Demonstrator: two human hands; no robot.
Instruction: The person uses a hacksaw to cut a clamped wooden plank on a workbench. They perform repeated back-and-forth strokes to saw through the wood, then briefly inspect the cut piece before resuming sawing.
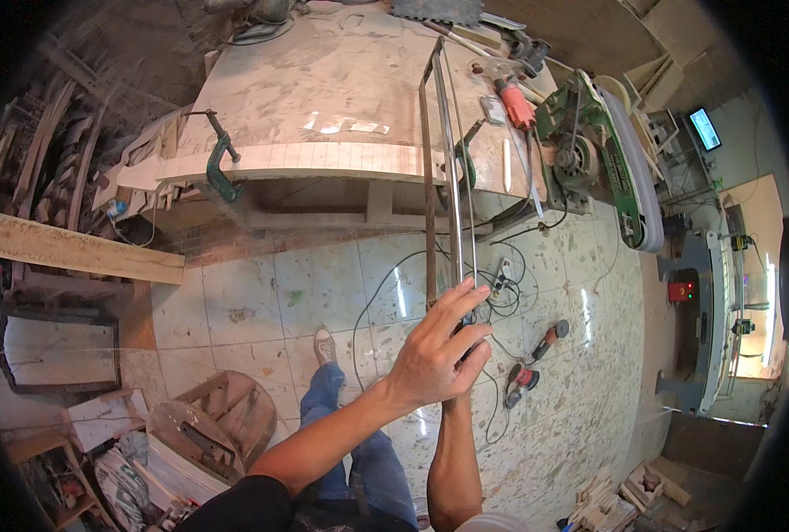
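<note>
A long, narrow frame saw (455,177) stretches away from me across the bench edge, with a brown bar, a shiny metal bar and a thin strand side by side. My left hand (439,350) is closed over its near end, fingers lying forward along it. Below and behind it comes my right forearm; the left hand hides the right hand's fingers, beside the saw's near end. Beyond lies a pale wooden board (323,158) with crosswise lines, along the bench's front edge. A green clamp (221,168) holds its left part; another clamp (468,164) shows behind the saw.
On the dusty workbench (323,75) lies a red power tool (515,103). A green belt sander (620,160) stands to the right. Cables and a power strip (502,275) lie on the tiled floor, near two sanders (523,377). A wooden reel (217,421) stands lower left.
</note>
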